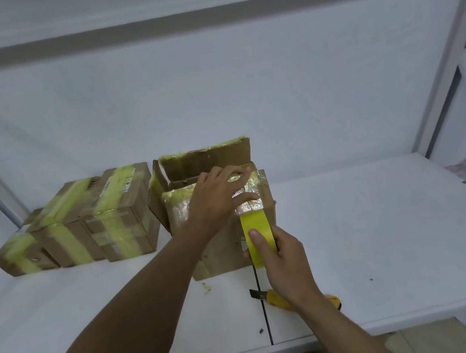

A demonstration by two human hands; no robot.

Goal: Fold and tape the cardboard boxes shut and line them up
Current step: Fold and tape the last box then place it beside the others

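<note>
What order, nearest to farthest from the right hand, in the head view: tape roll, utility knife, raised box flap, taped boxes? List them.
1. Tape roll: held in the right hand.
2. Utility knife: on the shelf, under the wrist.
3. Raised box flap: behind, up left.
4. Taped boxes: far left.

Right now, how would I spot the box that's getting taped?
Look at the white shelf. Right of the row of taped boxes stands the box that the left hand presses. Only it has a flap standing up behind and a yellow tape roll held against its front.
</note>
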